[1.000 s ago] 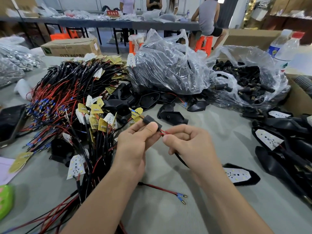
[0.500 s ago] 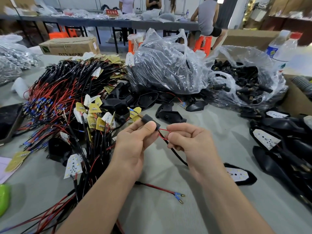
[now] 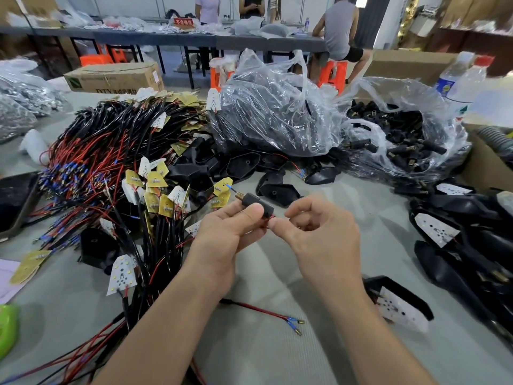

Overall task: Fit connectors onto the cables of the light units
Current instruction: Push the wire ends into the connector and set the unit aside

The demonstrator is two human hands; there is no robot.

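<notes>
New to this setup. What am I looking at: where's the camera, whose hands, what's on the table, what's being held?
There is no machine here: a person works bare-handed. The single picture comes from a wide-angle camera worn on their head, looking forward and down. The left hand grips a small black connector. The right hand pinches a red wire at the connector's rear end. On the grey table lie a big pile of black and red cables with small LED boards among them, a clear bag of more connectors, black light units, and one loose red lead with blue terminals. Other people are at a far table.
</notes>
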